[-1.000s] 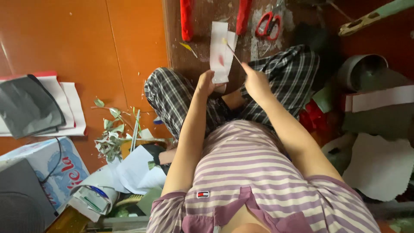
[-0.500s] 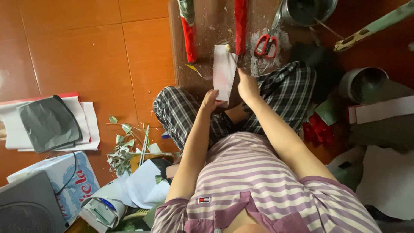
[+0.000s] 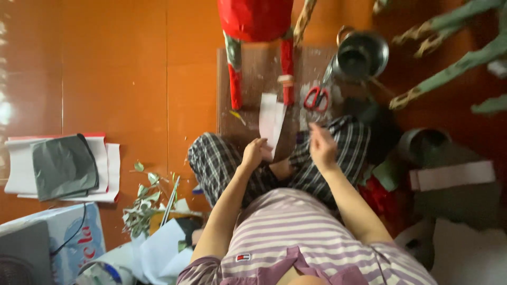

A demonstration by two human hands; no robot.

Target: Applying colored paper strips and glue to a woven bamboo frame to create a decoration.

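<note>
I sit cross-legged on an orange tiled floor in plaid trousers. My left hand grips the lower edge of a white paper strip lying on a brown board. My right hand hovers just right of the strip with fingers bunched; whether it holds anything is unclear. Red-handled scissors lie on the board beyond my right hand. A red paper-covered figure with two red legs stands at the board's far end.
A metal pot stands at the board's right. Green wrapped branches lie at the far right. Grey and white paper sheets lie on the left, leafy twigs and crumpled paper near my left knee, and a grey pipe on the right.
My view has tilted forward, revealing the red figure and the pot. My right hand has drawn away from the paper strip to its right; my left hand stays on it.
</note>
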